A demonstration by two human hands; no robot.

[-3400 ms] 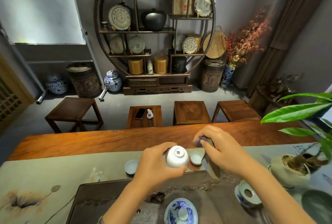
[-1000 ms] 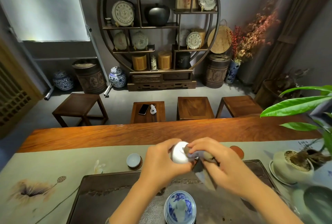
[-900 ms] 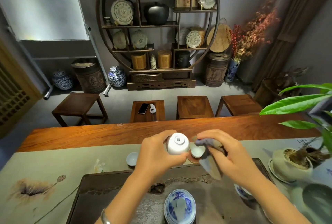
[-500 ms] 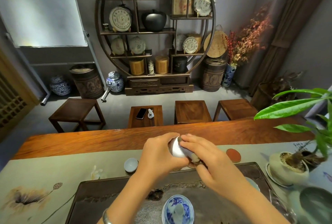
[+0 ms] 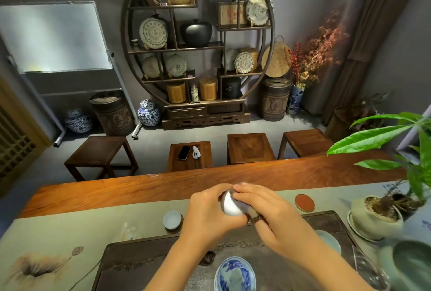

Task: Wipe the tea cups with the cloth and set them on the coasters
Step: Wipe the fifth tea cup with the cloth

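1. Head view, looking down at a dark tea tray (image 5: 149,265) on a pale green table runner (image 5: 70,232) over a long wooden table (image 5: 116,190).
2. L hand (image 5: 207,216), just above the tray's far edge, has fingers curled round a white tea cup (image 5: 229,204), cup tipped on its side.
3. R hand (image 5: 268,213) is right beside it, fingers pinching a grey-brown cloth (image 5: 250,211) and pressing it vs. the cup; most of the cloth is hidden under the fingers.
4. Left of the hands, just past the tray's far edge, a second small cup (image 5: 172,219) sits upright on a dark coaster, only its rim showing.
5. Right of the hands, past the tray's far right corner, a red round coaster (image 5: 304,202) lies bare.
6. At the tray's near edge, a blue-and-white lidded bowl (image 5: 234,275).
7. Right of the tray, a potted plant (image 5: 377,216) w/ long green leaves.
8. Beyond the table: wooden stools, one w/ a phone (image 5: 184,152) on it.
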